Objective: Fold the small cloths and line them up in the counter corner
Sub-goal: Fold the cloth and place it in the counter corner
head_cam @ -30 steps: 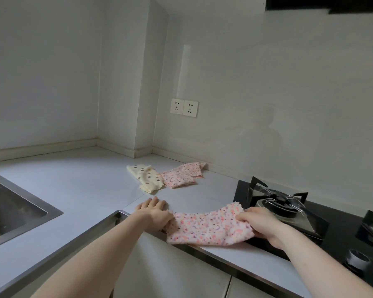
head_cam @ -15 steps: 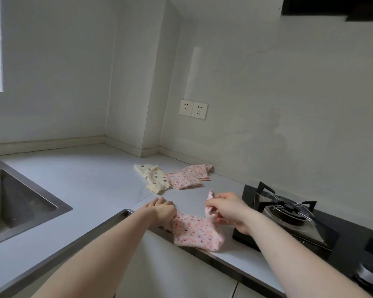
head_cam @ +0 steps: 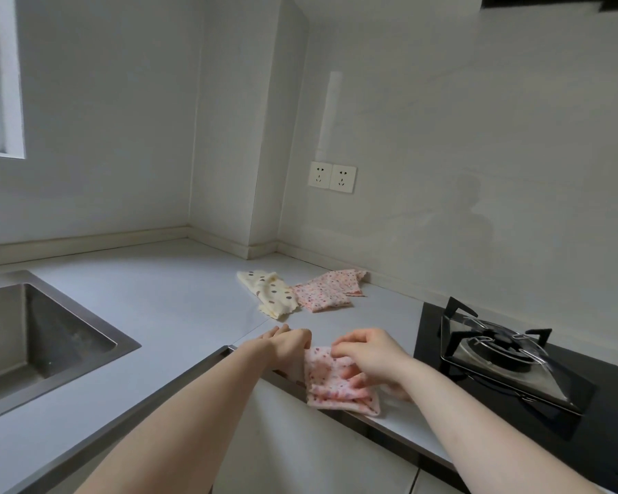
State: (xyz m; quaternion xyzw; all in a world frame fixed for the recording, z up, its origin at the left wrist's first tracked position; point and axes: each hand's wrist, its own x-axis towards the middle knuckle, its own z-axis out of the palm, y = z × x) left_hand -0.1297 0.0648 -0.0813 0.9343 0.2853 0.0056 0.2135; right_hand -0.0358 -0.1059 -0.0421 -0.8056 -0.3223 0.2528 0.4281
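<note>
Both hands are working the pink floral cloth [head_cam: 330, 383], which is sitting folded over on itself right at the front edge of the surface [head_cam: 165, 308], just beside the black gas hob [head_cam: 514, 354]: the left hand [head_cam: 289, 347] is curling its fingers onto the cloth's left edge, and the right hand [head_cam: 368, 358] is pinching the top layer while lying over the cloth's right side. Further back, nearer the corner, a cream spotted cloth [head_cam: 268, 294] and another pink floral cloth [head_cam: 327, 290] are lying folded side by side, touching, with the steel sink [head_cam: 33, 336] well off to the left.
</note>
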